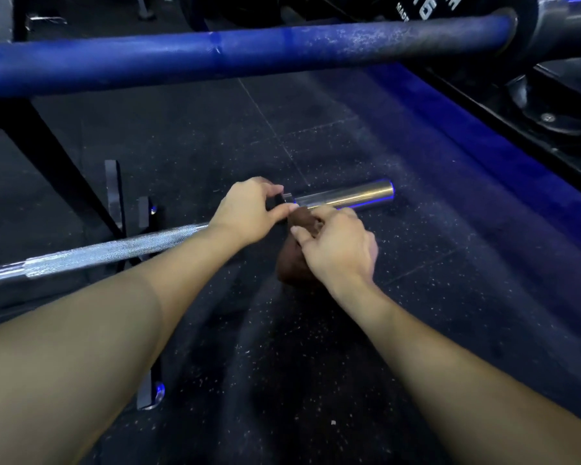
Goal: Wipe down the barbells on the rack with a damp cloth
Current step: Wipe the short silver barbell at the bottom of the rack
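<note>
Silver barbell (pixel 91 253) lies low on the black rack (pixel 114 196), knurled shaft running from lower left up to the smooth chrome sleeve (pixel 346 195) at its right end. Left hand (pixel 249 213) sits at the collar where shaft meets sleeve, fingers curled over the bar and thumb under, pinching it; likely steadying the bar so it does not roll under the wipe. Brown cloth (pixel 302 223) is bunched just below that collar, touching the sleeve's near side, its tail hanging down toward the floor. Right hand (pixel 336 246) grips the cloth, fingers curled tight around the bunch, knuckles up; judged as about to press the wad onto the sleeve and run it outward. Whether the cloth is damp cannot be told.

Above the silver barbell, across the top of the view, is a 2nd bar: a blue-coated barbell (pixel 249 52) with whitish chalky marks near its right end, loaded with a black weight plate (pixel 426 8). It looks unwiped, so the task is judged unfinished.

Below the silver barbell, black speckled rubber flooring (pixel 316 364) with pale crumbs. Right of the sleeve, a blue strip (pixel 467 156) runs along the floor.

No containers in view; no bucket or spray bottle is seen.
</note>
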Demonstrator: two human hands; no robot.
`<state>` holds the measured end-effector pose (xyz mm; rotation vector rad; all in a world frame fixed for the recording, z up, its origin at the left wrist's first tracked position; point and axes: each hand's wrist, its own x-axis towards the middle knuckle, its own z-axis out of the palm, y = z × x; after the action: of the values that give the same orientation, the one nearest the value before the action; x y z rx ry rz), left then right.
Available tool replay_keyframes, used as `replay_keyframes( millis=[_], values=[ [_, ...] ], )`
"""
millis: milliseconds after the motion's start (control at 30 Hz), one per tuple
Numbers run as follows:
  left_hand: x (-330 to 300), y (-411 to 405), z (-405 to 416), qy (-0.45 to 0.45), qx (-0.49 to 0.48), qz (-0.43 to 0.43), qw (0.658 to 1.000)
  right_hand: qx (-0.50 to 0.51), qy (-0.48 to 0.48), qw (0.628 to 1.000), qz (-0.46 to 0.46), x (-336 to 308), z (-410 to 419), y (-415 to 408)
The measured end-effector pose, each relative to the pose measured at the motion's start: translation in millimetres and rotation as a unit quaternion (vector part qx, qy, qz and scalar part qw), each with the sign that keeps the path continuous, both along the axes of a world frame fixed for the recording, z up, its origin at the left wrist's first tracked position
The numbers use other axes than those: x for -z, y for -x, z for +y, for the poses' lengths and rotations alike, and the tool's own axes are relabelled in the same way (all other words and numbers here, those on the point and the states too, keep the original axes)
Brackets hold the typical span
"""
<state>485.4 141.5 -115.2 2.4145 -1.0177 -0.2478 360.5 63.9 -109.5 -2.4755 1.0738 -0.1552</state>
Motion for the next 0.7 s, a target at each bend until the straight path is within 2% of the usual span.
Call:
replay_keyframes(
  millis=[100,200,333,433,533,600,700],
  values=[
    [-4.7,-7.8,-6.5,-0.013,-0.032,0.074,0.997,-0.005,-0.027,0.999,0.029,10.5,7.4,-7.0],
    [-8.3,-13.2,-10.6,-0.041,-0.04,0.102,0.993,-0.003,-0.064,0.994,0.083,25.8,6.7,-3.7],
    [-4.9,-11.0,-13.9,-0.022,-0.079,0.138,0.987,-0.003,-0.042,0.998,0.05,19.7,1.4,7.7],
    [-1.5,-2.4,-10.2,0.043,-0.104,0.055,0.992,-0.004,-0.014,1.0,0.001,4.0,-6.6,13.6],
    [2.8,8.4,-1.9,0.073,-0.031,-0.015,0.997,-0.02,0.004,1.0,-0.005,5.6,-2.2,5.7],
    [7.6,11.9,0.9,0.061,0.0,-0.022,0.998,-0.019,-0.012,1.0,-0.001,14.4,4.6,-1.0],
    [7.2,8.6,-0.4,0.066,-0.018,-0.012,0.998,-0.009,-0.042,0.998,0.041,29.1,5.5,-5.2]
  ],
)
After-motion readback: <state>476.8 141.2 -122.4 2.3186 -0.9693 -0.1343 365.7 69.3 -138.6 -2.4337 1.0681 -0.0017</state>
